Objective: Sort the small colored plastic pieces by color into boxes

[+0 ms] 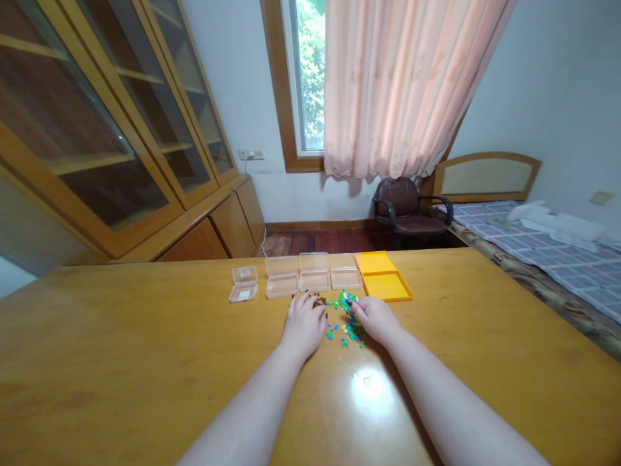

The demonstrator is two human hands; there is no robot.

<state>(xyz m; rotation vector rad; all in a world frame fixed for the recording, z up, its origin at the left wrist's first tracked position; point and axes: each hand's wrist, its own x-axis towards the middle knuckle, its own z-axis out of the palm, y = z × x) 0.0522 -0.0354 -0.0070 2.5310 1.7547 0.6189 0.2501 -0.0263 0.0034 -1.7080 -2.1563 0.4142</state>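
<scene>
Small green, blue, white and yellow pieces [353, 331] lie in a loose heap on the wooden table. My right hand [378, 318] is at the heap's right edge, thumb and forefinger pinched together; whatever is between the fingertips is too small to make out. To the left, my left hand [305, 325] rests palm down with its fingers apart, beside and partly over a little pile of dark brown pieces [318, 300]. The hand hides part of that pile. A few blue and green bits [330, 332] lie between both hands.
Behind the hands, several clear plastic boxes [283, 286] stand with lids raised, the smallest box [243, 292] at left. An opened yellow case [388, 287] lies at right. Beyond the table [145, 362] are a brown armchair [407, 210], a bed and a glass-door cabinet.
</scene>
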